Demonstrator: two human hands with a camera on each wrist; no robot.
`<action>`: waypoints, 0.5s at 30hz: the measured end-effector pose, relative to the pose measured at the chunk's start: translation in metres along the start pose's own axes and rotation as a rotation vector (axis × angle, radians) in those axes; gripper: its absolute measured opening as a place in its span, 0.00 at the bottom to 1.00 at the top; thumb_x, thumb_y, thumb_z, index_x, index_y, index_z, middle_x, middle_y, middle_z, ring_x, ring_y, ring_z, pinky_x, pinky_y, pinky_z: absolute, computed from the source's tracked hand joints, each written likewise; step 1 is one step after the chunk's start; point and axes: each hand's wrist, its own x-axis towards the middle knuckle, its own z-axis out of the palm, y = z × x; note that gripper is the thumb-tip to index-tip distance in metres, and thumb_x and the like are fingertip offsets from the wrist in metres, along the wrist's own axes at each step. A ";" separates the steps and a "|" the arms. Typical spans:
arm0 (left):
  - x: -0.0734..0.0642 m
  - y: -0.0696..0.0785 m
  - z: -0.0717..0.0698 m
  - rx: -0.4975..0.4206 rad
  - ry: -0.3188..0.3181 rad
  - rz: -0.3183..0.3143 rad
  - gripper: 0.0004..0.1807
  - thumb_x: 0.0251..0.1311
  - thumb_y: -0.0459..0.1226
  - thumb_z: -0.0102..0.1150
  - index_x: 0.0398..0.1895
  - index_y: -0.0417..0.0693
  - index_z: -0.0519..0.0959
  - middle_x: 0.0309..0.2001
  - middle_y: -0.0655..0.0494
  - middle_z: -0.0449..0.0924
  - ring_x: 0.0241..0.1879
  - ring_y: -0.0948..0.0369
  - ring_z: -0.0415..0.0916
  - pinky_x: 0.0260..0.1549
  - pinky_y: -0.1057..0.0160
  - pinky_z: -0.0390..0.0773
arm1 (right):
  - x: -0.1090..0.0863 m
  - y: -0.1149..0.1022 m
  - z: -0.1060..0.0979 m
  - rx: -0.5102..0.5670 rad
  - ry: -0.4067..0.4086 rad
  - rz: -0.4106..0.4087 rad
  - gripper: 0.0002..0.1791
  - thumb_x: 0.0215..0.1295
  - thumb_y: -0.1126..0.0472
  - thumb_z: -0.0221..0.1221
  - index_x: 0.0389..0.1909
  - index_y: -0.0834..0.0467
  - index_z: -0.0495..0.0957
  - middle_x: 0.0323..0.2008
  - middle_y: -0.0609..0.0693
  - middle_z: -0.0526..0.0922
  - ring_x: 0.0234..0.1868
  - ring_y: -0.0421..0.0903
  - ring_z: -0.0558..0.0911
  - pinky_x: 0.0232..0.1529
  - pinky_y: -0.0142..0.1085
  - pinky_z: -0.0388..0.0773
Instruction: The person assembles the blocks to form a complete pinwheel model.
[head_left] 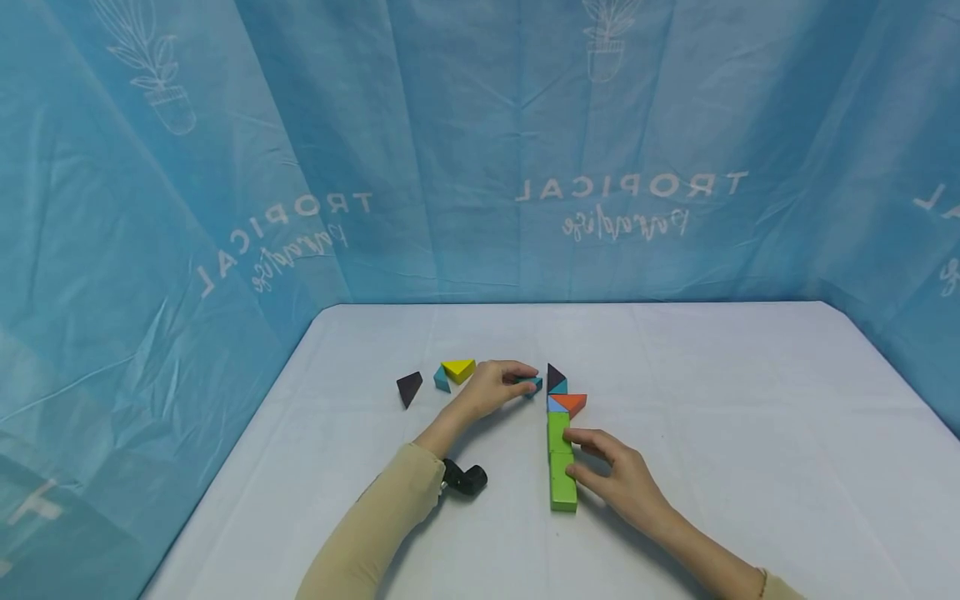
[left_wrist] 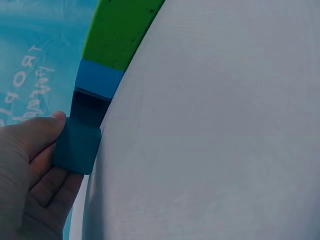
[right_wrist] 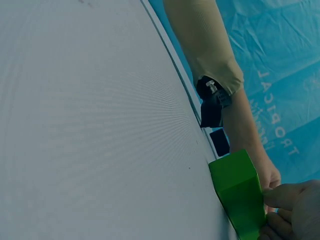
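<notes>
A line of wooden blocks is partly built on the counter [head_left: 675, 375]: two green blocks [head_left: 560, 460] lie end to end, and beyond them sit a blue-and-orange pair [head_left: 567, 404] and a dark-and-teal pair of triangles [head_left: 556, 379]. The right hand [head_left: 618, 477] rests its curled fingertips against the side of the green blocks, steadying them rather than lifting. The left hand [head_left: 497, 387] pinches a teal block [left_wrist: 76, 148] between thumb and fingers, just beside the far end of the line, so this piece seems not yet placed. Left over, beyond and to the outside of the left hand, lie a yellow triangle [head_left: 459, 369], a small teal triangle [head_left: 441, 380] touching it, and a dark triangle [head_left: 408, 388] set apart. Nothing lies between the held block and the line.
</notes>
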 end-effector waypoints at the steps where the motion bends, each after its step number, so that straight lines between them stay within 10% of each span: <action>1: 0.000 0.000 0.000 -0.001 0.004 0.005 0.17 0.60 0.44 0.61 0.51 0.49 0.81 0.48 0.61 0.81 0.46 0.65 0.77 0.46 0.67 0.76 | 0.000 0.000 0.000 -0.003 0.001 0.002 0.22 0.55 0.73 0.64 0.52 0.69 0.74 0.51 0.61 0.78 0.54 0.58 0.76 0.54 0.47 0.73; 15: -0.008 0.000 0.002 -0.014 0.050 0.041 0.18 0.60 0.37 0.62 0.54 0.45 0.79 0.51 0.55 0.80 0.46 0.62 0.78 0.46 0.69 0.76 | 0.000 -0.003 0.001 -0.012 0.009 0.019 0.22 0.54 0.73 0.64 0.52 0.69 0.75 0.51 0.60 0.78 0.54 0.57 0.76 0.54 0.46 0.73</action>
